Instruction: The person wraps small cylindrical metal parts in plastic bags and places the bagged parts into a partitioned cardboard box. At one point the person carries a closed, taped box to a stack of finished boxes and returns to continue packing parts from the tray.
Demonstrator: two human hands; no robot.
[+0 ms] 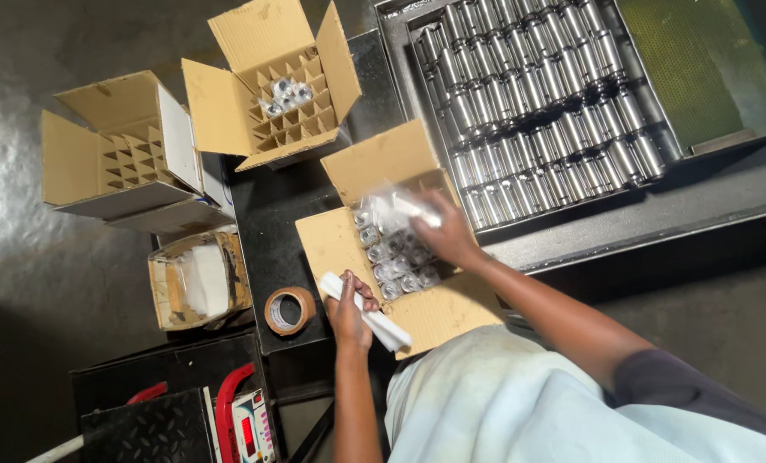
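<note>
box flaps [374, 163] hem the opening; tape roll [289, 310] crowds left (bare tabletop [267, 206] beyond).

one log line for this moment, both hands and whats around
left hand: holds white plastic bags | right hand: lowers bagged metal part into open carton | nearby: tray of metal cylinders, tape roll

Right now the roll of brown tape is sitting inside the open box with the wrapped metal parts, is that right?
Not quite. The roll of brown tape lies outside the open box, on the dark surface beside its near flap, close to the left hand. The head view shows it.
</note>
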